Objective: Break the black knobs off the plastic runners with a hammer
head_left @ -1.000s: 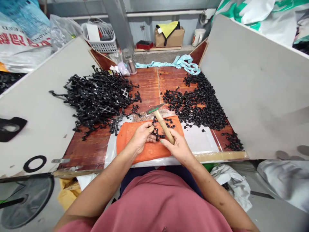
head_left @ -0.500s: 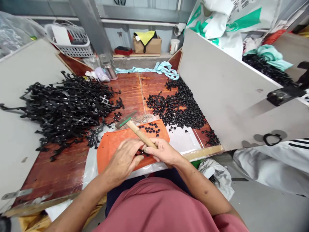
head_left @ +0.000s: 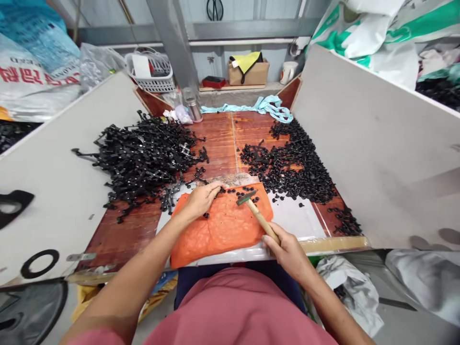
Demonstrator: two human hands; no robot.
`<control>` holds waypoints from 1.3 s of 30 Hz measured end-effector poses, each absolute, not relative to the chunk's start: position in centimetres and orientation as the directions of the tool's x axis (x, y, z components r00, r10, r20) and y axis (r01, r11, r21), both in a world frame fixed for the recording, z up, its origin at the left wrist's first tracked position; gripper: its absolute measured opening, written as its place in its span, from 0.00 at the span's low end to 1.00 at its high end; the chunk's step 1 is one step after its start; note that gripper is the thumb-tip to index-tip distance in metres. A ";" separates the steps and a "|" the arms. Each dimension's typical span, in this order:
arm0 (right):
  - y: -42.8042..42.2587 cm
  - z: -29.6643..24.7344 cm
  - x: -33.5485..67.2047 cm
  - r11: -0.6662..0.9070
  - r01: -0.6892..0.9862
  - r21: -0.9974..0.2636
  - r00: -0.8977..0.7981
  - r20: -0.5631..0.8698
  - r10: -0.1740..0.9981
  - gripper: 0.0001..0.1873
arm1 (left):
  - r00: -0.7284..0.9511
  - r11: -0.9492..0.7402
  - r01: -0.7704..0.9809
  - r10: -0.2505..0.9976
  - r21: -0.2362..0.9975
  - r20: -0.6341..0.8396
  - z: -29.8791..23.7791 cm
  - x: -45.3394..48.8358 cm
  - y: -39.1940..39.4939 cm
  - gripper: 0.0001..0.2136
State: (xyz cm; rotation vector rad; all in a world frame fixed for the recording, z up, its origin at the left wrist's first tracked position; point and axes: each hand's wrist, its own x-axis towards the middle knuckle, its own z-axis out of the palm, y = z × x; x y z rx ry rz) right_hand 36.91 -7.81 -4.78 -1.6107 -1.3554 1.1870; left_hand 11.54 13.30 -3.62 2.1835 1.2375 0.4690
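Observation:
My right hand (head_left: 287,249) is wrapped round the wooden handle of a hammer (head_left: 265,223). The hammer's dark, green-marked head hangs over the far right part of an orange cloth pad (head_left: 230,225). At the pad's far left edge is my left hand (head_left: 203,199), its fingers pinched together on a small black part (head_left: 221,190) mostly hidden by the fingertips. Another black round end (head_left: 206,215) shows just below that hand; whether it joins the held part I cannot tell. Several small black round caps (head_left: 239,194) lie along the pad's far edge, beside the hammer head.
A heap of black jointed parts (head_left: 143,158) covers the left of the wooden table (head_left: 219,139). Small black pieces (head_left: 302,167) are piled at the right. Grey panels (head_left: 377,143) wall both sides. A steel flask (head_left: 193,108) and blue cloth strip (head_left: 273,108) lie at the back.
My hands have moved apart: the left has gone to the pad's far edge, the right has drawn to the right with the hammer. The camera view has turned left.

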 end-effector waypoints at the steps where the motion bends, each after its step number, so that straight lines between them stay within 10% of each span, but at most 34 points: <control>1: -8.2 -5.2 36.9 -0.199 0.343 -0.918 0.020 -0.205 0.979 0.15 | 0.496 -0.398 0.684 0.868 0.611 0.010 -3.8 11.9 13.6 0.17; 27: -8.1 -5.3 37.2 -0.122 0.478 -0.870 -0.008 -0.143 0.990 0.21 | 0.299 -0.269 0.937 0.948 0.222 -0.112 -2.7 16.5 14.0 0.14; 35: -3.4 -1.8 36.7 0.087 0.792 -0.604 0.038 0.191 0.981 0.29 | 0.260 -0.238 0.953 0.959 0.188 -0.108 -3.0 16.7 13.6 0.14; 39: -1.5 -1.3 35.4 0.023 0.921 -0.388 -0.001 0.055 0.998 0.29 | 0.256 -0.229 0.956 0.957 0.185 -0.134 -3.1 16.8 13.6 0.13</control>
